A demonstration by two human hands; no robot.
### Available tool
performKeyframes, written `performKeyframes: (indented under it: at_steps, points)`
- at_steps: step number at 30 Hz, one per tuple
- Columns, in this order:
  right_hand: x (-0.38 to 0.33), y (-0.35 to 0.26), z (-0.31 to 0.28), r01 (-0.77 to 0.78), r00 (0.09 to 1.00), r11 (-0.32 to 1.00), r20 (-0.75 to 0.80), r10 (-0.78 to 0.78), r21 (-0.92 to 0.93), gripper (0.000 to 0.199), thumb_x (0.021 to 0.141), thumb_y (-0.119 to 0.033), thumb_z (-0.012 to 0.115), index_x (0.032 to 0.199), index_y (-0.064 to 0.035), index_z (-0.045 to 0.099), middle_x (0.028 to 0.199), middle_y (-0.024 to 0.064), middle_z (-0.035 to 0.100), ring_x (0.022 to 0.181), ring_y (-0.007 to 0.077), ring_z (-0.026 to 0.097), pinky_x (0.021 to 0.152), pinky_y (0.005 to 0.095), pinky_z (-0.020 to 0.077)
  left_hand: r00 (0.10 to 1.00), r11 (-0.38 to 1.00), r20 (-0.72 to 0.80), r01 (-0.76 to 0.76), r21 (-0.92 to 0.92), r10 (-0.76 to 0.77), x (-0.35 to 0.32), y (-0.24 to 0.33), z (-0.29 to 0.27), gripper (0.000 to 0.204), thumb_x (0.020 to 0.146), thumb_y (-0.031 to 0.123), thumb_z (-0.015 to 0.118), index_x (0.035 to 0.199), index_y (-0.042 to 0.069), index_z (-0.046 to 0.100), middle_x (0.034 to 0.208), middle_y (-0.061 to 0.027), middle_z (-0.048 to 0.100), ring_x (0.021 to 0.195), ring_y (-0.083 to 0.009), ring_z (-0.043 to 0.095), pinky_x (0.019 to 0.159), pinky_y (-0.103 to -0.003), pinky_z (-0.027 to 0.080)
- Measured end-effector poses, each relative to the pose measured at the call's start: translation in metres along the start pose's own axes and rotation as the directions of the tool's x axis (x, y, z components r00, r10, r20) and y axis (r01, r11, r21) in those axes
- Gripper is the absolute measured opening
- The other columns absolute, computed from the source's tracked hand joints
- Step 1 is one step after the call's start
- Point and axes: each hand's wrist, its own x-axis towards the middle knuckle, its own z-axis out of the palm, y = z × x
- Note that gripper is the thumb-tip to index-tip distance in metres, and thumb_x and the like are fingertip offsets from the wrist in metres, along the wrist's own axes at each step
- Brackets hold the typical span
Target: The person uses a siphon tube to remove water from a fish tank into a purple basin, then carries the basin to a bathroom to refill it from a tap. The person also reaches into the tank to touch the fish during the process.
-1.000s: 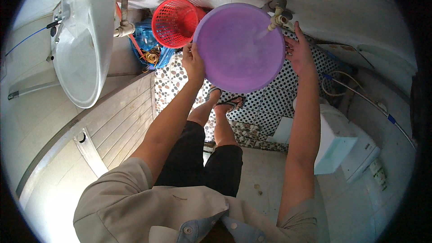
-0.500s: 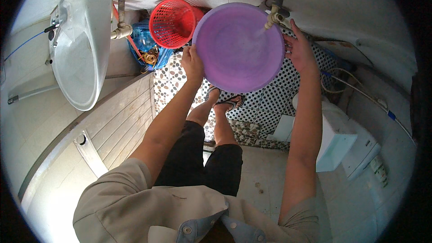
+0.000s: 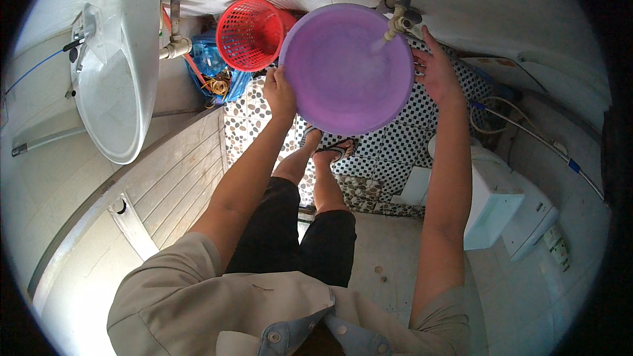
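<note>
A wide, round purple basin is under a wall tap, and water runs from the tap into it. Shallow, rippled water covers the bottom. My left hand closes round the basin's left rim, thumb on top and the other fingers hidden beneath. On the right side, my right hand holds the rim with several fingertips against it, while one finger points up beside the tap. Part of its grip is hidden behind the rim.
A red perforated basket stands left of the basin, near a blue bag of odds and ends. A white washbasin hangs at the left. On the right are a toilet and a hose. My sandalled feet stand on patterned tiles.
Both hands keep their hold on the basin, which appears very slightly further left along with the surroundings. Water keeps running into it.
</note>
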Motion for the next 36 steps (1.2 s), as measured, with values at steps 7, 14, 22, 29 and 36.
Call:
performKeyframes:
  at_steps: [7, 14, 22, 29, 36]
  points:
    - [0.000, -0.001, -0.001, 0.004, 1.000, 1.000, 0.009, -0.004, -0.020, 0.106, 0.077, -0.076, 0.064, 0.157, -0.0171, 0.026, 0.128, 0.0160, 0.055, 0.108, 0.0285, 0.052, 0.098, 0.0475, 0.0366, 1.000, 0.999, 0.011, 0.028, 0.020, -0.028, 0.000, 0.002, 0.002, 0.037, 0.101, 0.028, 0.044, 0.104, -0.002, 0.065, 0.091, -0.0131, 0.066, 0.084, -0.0208, 0.059, 0.081, -0.036, 0.046]
    - [-0.003, -0.003, 0.002, 0.012, 1.000, 1.000, 0.015, -0.011, -0.014, 0.104, 0.077, -0.075, 0.064, 0.156, -0.0188, 0.027, 0.131, 0.0153, 0.053, 0.105, 0.0268, 0.052, 0.096, 0.0457, 0.0373, 1.000, 1.000, 0.006, 0.001, 0.028, -0.001, 0.004, -0.008, 0.002, 0.036, 0.101, 0.027, 0.043, 0.102, -0.003, 0.064, 0.089, -0.0133, 0.065, 0.083, -0.0206, 0.058, 0.081, -0.035, 0.046]
    - [-0.006, -0.002, 0.002, 0.003, 0.999, 1.000, 0.033, -0.003, 0.014, 0.106, 0.078, -0.072, 0.066, 0.157, -0.0154, 0.022, 0.136, 0.0163, 0.050, 0.114, 0.0268, 0.048, 0.104, 0.0434, 0.0344, 0.995, 0.996, -0.071, -0.079, -0.043, 0.076, 0.002, -0.009, 0.005, 0.037, 0.099, 0.027, 0.046, 0.082, -0.004, 0.056, 0.069, -0.0178, 0.056, 0.065, -0.0247, 0.049, 0.066, -0.040, 0.043]
    - [-0.011, -0.002, 0.009, 0.034, 0.999, 0.999, -0.023, -0.033, 0.020, 0.104, 0.077, -0.073, 0.066, 0.157, -0.0173, 0.027, 0.131, 0.0162, 0.053, 0.101, 0.0246, 0.052, 0.094, 0.0429, 0.0387, 0.994, 0.996, -0.080, -0.076, -0.049, 0.072, 0.002, -0.011, 0.006, 0.036, 0.099, 0.027, 0.046, 0.084, -0.004, 0.057, 0.071, -0.0175, 0.057, 0.066, -0.0246, 0.050, 0.067, -0.040, 0.044]
    - [-0.019, -0.005, 0.012, 0.023, 1.000, 1.000, 0.019, -0.023, 0.006, 0.105, 0.080, -0.072, 0.065, 0.159, -0.0206, 0.019, 0.139, 0.0179, 0.046, 0.112, 0.0278, 0.048, 0.102, 0.0466, 0.0358, 0.997, 0.998, -0.060, -0.047, -0.046, 0.044, 0.005, -0.019, 0.004, 0.036, 0.099, 0.027, 0.045, 0.083, -0.004, 0.057, 0.069, -0.0162, 0.056, 0.066, -0.0221, 0.048, 0.067, -0.039, 0.043]
